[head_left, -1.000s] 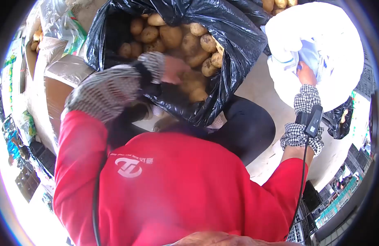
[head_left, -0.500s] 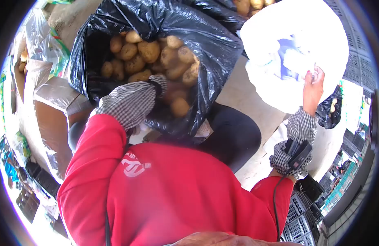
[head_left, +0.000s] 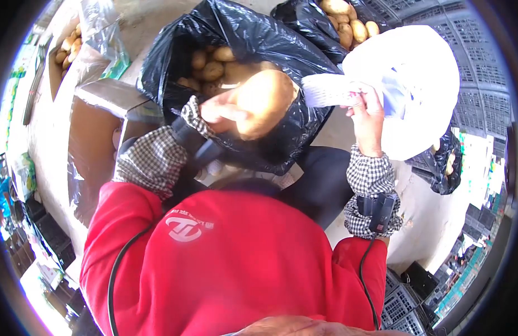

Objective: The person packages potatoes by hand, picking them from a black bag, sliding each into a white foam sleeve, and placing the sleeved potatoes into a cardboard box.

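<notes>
A large potato (head_left: 266, 103) is in my left hand (head_left: 222, 112), raised above the mouth of a black plastic bag (head_left: 242, 31). More potatoes (head_left: 212, 70) lie inside that bag. My right hand (head_left: 366, 115) pinches a white mesh-like sleeve (head_left: 328, 91), which points left toward the potato without touching it. Behind and right of my right hand is a big white bag (head_left: 432, 73), its inside overexposed and hard to make out.
A second black bag with potatoes (head_left: 357, 31) stands at the top. On the left are an open cardboard box (head_left: 94, 140) and a container of potatoes (head_left: 68, 50). Grey crates (head_left: 477, 61) line the right; a small black bag (head_left: 450, 171) lies below them.
My left hand has come up out of the black bag with a large potato. My right hand has moved left from the white bag, now with the white sleeve in its fingers.
</notes>
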`<state>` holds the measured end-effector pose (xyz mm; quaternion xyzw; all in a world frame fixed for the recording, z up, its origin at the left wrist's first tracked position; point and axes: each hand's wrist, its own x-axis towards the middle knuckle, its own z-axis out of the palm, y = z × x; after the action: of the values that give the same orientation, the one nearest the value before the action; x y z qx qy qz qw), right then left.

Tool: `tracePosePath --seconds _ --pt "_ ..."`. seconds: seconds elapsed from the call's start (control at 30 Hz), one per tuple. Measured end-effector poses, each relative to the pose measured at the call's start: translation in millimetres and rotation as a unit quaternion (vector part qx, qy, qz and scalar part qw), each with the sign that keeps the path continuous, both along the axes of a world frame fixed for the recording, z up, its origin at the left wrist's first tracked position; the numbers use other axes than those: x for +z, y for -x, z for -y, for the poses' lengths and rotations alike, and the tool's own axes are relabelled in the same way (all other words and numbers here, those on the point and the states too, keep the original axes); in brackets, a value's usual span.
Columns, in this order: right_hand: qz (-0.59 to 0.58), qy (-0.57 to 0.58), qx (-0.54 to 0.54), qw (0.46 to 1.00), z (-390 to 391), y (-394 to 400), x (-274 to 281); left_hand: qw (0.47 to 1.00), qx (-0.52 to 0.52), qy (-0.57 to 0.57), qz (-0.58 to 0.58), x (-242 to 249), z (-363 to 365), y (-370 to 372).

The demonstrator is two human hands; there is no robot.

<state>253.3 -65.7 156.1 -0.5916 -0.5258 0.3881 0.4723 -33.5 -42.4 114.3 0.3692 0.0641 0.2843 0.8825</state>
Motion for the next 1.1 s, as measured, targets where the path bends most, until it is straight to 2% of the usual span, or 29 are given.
tracePosePath --seconds 0.1,0.13,0.2,0.33,0.37,0.4,0.43,0.47,0.5,0.57,0.6,0.63,0.67,0.7,0.73,0.77,0.8,0.83,0.87,0.9,0.93,0.97,1.0,1.03,1.07,1.1 --pt "0.088 -0.008 0.033 0.996 15 38 9 0.998 0.008 0.042 0.044 -1 27 3" --pt "0.159 -0.090 0.061 0.981 16 46 3 0.998 0.015 0.042 0.049 0 33 3" --pt "0.183 -0.114 0.088 0.973 28 69 10 0.998 0.035 0.026 0.054 1 42 8" --pt "-0.001 0.031 0.166 0.986 36 97 7 0.995 0.035 0.032 0.084 14 55 21" --pt "-0.135 0.058 0.126 0.981 34 102 11 0.995 0.044 0.037 0.087 16 56 23" --pt "-0.268 0.088 0.088 0.955 30 105 17 0.993 0.057 0.043 0.089 22 57 22" --pt "-0.360 0.118 0.131 0.916 26 100 15 0.991 0.053 0.063 0.110 27 58 20" --pt "-0.400 0.202 0.141 0.883 24 106 5 0.987 0.055 0.083 0.129 20 58 21" --pt "-0.296 0.142 0.177 0.928 28 119 -11 0.985 0.072 0.093 0.128 27 60 23" --pt "-0.279 0.112 0.207 0.931 27 135 -21 0.978 0.118 0.115 0.129 41 63 23" --pt "-0.322 0.133 0.215 0.912 15 134 -8 0.977 0.136 0.109 0.126 52 63 25" --pt "-0.364 0.154 0.220 0.892 3 134 5 0.971 0.206 0.071 0.101 62 63 28" --pt "-0.367 0.156 0.238 0.885 -10 139 25 0.965 0.253 0.056 0.035 83 64 38" --pt "-0.255 0.076 0.197 0.944 -13 148 38 0.926 0.362 -0.035 -0.104 74 57 41" --pt "-0.137 -0.014 0.149 0.979 -17 157 51 0.852 0.449 -0.119 -0.242 67 48 46" --pt "0.083 -0.109 0.159 0.978 -15 176 63 0.844 0.457 -0.152 -0.236 63 38 53" --pt "0.124 -0.207 0.243 0.940 -7 200 66 0.838 0.461 -0.185 -0.229 63 31 62" --pt "0.156 -0.248 0.316 0.902 -6 209 66 0.861 0.449 -0.039 -0.237 74 27 65" --pt "0.188 -0.294 0.382 0.856 -1 229 63 0.829 0.510 -0.070 -0.217 59 21 84" --pt "0.131 -0.257 0.426 0.857 4 246 71 0.806 0.516 -0.075 -0.281 67 30 114" --pt "0.072 -0.216 0.466 0.855 5 255 76 0.781 0.537 -0.201 -0.247 20 19 153" --pt "0.049 -0.188 0.463 0.865 0 256 71 0.774 0.515 -0.099 -0.354 39 38 187" --pt "0.063 -0.188 0.443 0.874 -8 252 65 0.851 0.498 0.047 -0.160 61 59 209" --pt "0.031 -0.117 0.417 0.901 -16 246 57 0.849 0.473 0.094 -0.216 60 71 247" --pt "-0.001 -0.049 0.385 0.922 -24 236 49 0.833 0.446 0.069 -0.321 67 86 270" --pt "0.014 -0.026 0.362 0.932 -32 228 41 0.833 0.475 0.123 -0.254 43 95 295"
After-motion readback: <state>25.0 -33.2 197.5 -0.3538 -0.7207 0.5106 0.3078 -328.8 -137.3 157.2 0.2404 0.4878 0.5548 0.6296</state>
